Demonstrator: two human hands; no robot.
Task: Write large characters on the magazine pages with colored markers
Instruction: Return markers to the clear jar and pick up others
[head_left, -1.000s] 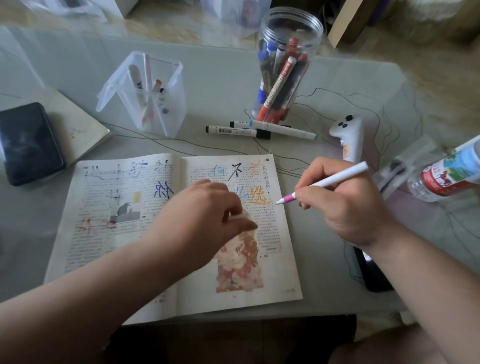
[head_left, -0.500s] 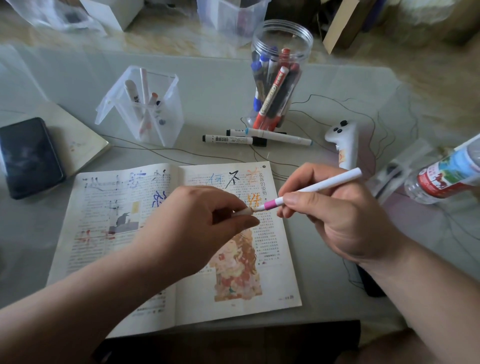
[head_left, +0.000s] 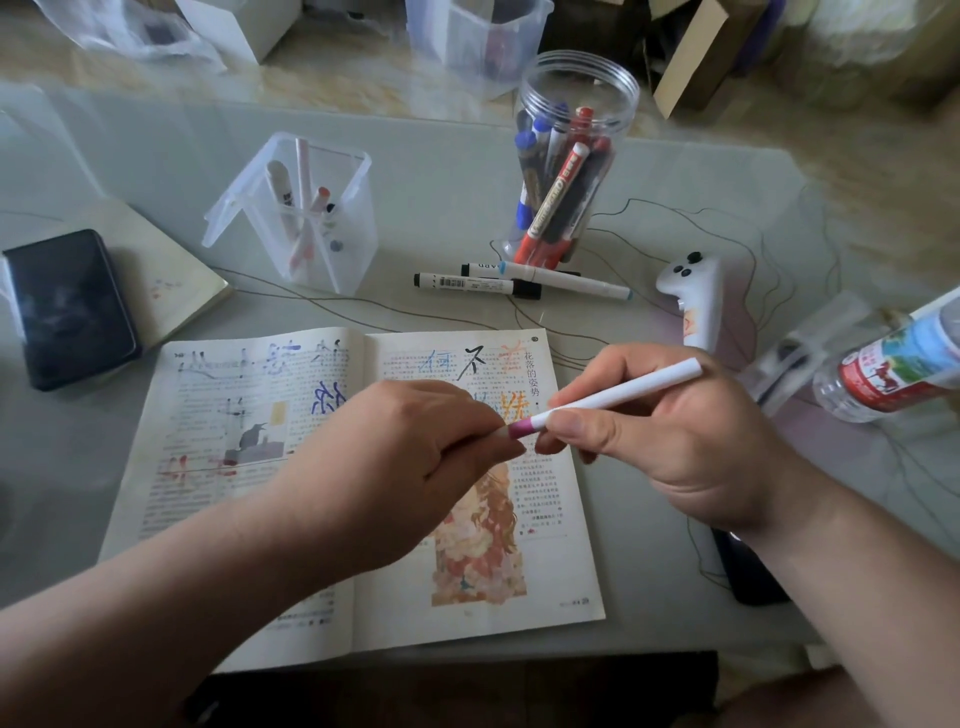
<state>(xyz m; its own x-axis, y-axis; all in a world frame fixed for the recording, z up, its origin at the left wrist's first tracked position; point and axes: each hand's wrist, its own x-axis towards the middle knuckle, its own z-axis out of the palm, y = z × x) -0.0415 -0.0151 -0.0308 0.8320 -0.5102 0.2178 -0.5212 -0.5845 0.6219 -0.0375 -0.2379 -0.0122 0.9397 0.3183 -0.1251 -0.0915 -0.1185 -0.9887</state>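
Observation:
The open magazine (head_left: 218, 467) lies flat in front of me, with large characters in blue, black, orange and red on both pages. Above its right page, my right hand (head_left: 675, 447) grips a white marker (head_left: 623, 395) with a magenta band at its tip end. My left hand (head_left: 415, 457) pinches a small white cap (head_left: 501, 432) against that tip end. The marker's tip itself is hidden inside the cap and behind my fingers. Both hands hover over the page rather than rest on it.
A round clear jar of markers (head_left: 566, 171) and a square clear holder (head_left: 306, 218) stand behind the magazine, with loose markers (head_left: 478, 283) lying between. A white controller (head_left: 693, 301) and a water bottle (head_left: 893, 369) are on the right. A black phone (head_left: 67, 306) is on the left.
My right hand brought the marker's bare pink tip leftward to my left hand. The cap in my left fingers now covers the tip. The view shifted slightly downward.

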